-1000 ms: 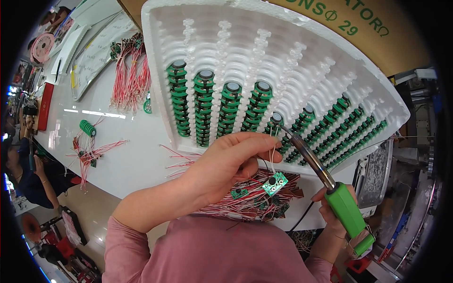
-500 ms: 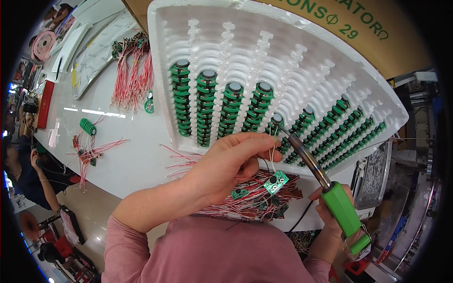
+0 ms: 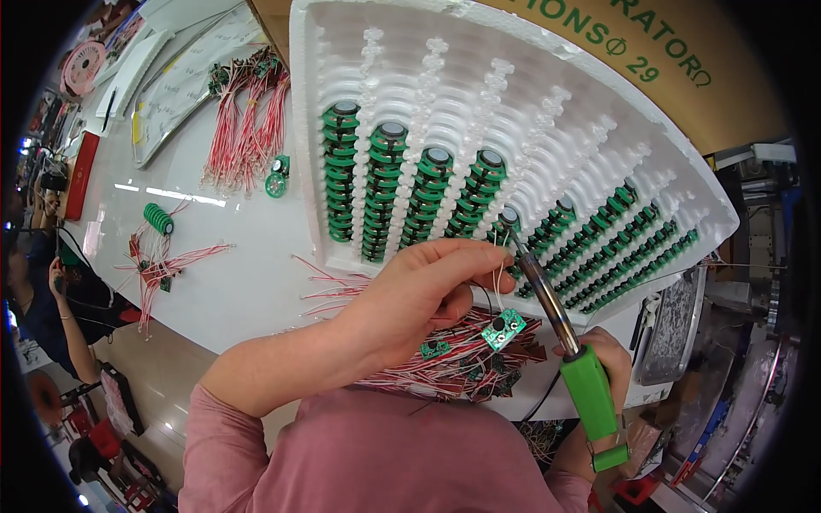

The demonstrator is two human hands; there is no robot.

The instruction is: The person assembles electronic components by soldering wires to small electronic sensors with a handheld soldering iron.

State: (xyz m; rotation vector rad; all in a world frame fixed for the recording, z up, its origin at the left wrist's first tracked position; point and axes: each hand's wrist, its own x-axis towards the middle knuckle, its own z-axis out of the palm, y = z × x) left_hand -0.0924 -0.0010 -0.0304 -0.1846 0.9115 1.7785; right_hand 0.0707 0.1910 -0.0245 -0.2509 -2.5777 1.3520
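Observation:
My left hand [image 3: 440, 278] is closed in a pinch on thin white wires [image 3: 499, 286]. From them hangs a small green circuit board [image 3: 504, 330]. Behind my fingertips, a round green-and-black speaker [image 3: 509, 215] stands at the end of its row in the white foam tray [image 3: 304, 128]. My right hand [image 3: 609, 355] grips a green-handled soldering iron [image 3: 590, 393], partly behind the handle. The iron's dark tip slants up to the speaker beside my left fingertips; whether it touches the metal is too small to tell. Below my left hand lies a pile of red and white wires with circuit boards [image 3: 462, 368].
Several rows of speakers fill the tray's lower part. A cardboard box [image 3: 710, 111] stands behind it. Left on the white table lie wire bundles [image 3: 248, 128], loose speakers [image 3: 276, 184], a speaker stack [image 3: 158, 219] and a red bar-shaped object [image 3: 81, 175]. Another person's arm [image 3: 77, 333] shows at far left.
The soldering iron's handle and my right hand have shifted slightly left and its tip has come up closer to the speaker. My left hand keeps its pinch on the wires.

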